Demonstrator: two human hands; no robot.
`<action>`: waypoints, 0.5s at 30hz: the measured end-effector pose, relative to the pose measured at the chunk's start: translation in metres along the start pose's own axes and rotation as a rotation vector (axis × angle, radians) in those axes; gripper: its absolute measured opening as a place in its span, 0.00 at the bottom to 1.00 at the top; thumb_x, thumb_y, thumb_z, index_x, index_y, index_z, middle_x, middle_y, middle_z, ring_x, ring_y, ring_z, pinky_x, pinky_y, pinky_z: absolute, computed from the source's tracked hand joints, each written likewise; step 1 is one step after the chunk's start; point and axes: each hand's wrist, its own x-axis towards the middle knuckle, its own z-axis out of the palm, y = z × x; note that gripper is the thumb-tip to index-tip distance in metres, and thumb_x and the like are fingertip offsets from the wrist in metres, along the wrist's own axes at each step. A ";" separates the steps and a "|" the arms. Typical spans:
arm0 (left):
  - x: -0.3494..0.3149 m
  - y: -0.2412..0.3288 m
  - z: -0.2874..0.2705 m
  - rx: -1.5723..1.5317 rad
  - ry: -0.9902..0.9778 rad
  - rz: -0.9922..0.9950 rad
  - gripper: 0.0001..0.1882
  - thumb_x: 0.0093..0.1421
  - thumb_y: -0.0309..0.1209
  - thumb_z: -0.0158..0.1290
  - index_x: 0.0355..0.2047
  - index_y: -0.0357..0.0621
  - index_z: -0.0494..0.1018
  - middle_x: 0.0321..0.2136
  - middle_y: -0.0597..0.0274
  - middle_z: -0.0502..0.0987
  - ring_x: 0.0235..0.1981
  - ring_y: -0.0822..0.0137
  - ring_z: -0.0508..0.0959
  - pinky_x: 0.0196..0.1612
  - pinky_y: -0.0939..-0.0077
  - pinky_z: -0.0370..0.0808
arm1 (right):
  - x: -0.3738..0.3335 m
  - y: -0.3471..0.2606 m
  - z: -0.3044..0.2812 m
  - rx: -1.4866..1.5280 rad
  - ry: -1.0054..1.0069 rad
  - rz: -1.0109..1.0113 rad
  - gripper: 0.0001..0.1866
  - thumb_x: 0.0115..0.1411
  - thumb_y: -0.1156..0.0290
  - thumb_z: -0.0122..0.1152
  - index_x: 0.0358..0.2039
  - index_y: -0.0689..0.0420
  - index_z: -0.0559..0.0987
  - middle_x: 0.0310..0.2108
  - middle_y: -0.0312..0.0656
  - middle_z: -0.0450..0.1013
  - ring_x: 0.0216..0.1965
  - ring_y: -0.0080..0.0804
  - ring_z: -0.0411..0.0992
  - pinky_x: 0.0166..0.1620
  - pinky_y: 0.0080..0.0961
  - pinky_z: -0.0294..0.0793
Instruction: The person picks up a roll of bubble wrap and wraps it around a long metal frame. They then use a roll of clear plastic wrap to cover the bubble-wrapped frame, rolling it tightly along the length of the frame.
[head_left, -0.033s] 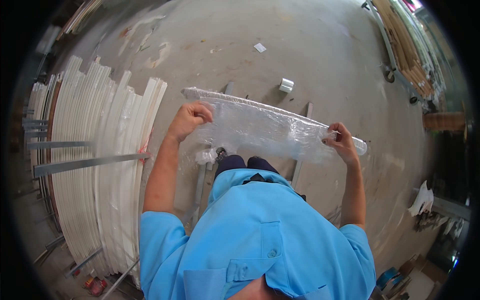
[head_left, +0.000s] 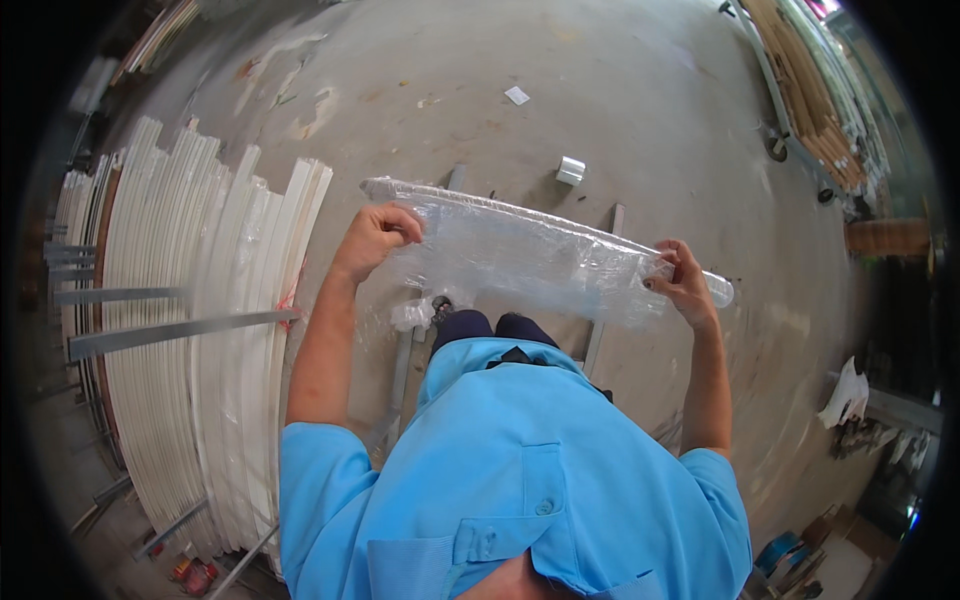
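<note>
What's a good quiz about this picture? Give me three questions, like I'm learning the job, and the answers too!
1. Pick one: what do the left hand and the right hand hold?
a) a wooden board
b) clear plastic film
c) a red cloth

2. True or false: the silver roll lies between the film and the person's shirt.

3. Which hand is nearer the stack of long white strips?

Key:
1. b
2. False; the silver roll lies on the floor, on the far side of the film from the light-blue shirt.
3. The left hand.
</note>
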 end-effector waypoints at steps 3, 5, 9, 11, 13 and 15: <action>0.024 0.003 -0.006 0.108 0.068 0.117 0.12 0.48 0.11 0.49 0.26 0.35 0.80 0.34 0.62 0.79 0.36 0.71 0.77 0.41 0.78 0.75 | 0.005 0.005 0.002 -0.104 0.034 0.094 0.12 0.51 0.82 0.67 0.38 0.61 0.82 0.33 0.36 0.75 0.36 0.22 0.74 0.41 0.22 0.75; 0.030 0.004 -0.006 0.070 0.133 0.155 0.13 0.47 0.11 0.48 0.27 0.35 0.81 0.34 0.62 0.80 0.35 0.72 0.77 0.39 0.78 0.74 | 0.004 0.010 0.005 -0.241 -0.015 0.198 0.12 0.51 0.80 0.68 0.38 0.60 0.82 0.33 0.37 0.77 0.36 0.23 0.75 0.41 0.23 0.75; 0.027 0.016 0.009 0.021 0.018 0.135 0.14 0.49 0.10 0.46 0.29 0.34 0.80 0.36 0.60 0.79 0.36 0.71 0.77 0.40 0.77 0.75 | -0.003 0.005 0.016 -0.706 -0.038 0.167 0.26 0.47 0.70 0.75 0.48 0.54 0.80 0.47 0.42 0.76 0.49 0.33 0.73 0.52 0.34 0.72; 0.024 0.025 0.020 0.151 -0.059 0.261 0.15 0.50 0.10 0.46 0.30 0.34 0.81 0.37 0.61 0.79 0.36 0.71 0.77 0.40 0.78 0.74 | -0.006 -0.008 0.030 -1.012 -0.051 0.178 0.35 0.43 0.65 0.78 0.54 0.52 0.77 0.55 0.43 0.73 0.56 0.37 0.70 0.59 0.40 0.68; 0.024 0.033 0.026 0.240 -0.129 0.372 0.15 0.51 0.11 0.46 0.31 0.34 0.81 0.37 0.61 0.79 0.35 0.72 0.77 0.39 0.79 0.74 | 0.009 -0.028 0.048 -0.745 0.015 -0.121 0.43 0.41 0.60 0.79 0.59 0.50 0.72 0.60 0.43 0.68 0.61 0.38 0.65 0.63 0.44 0.62; 0.028 0.039 0.023 0.280 -0.199 0.495 0.14 0.52 0.11 0.47 0.32 0.35 0.81 0.38 0.62 0.79 0.36 0.72 0.78 0.39 0.79 0.74 | 0.035 -0.044 0.081 -0.515 -0.047 -0.292 0.44 0.42 0.58 0.79 0.61 0.50 0.71 0.62 0.43 0.67 0.62 0.40 0.64 0.65 0.46 0.60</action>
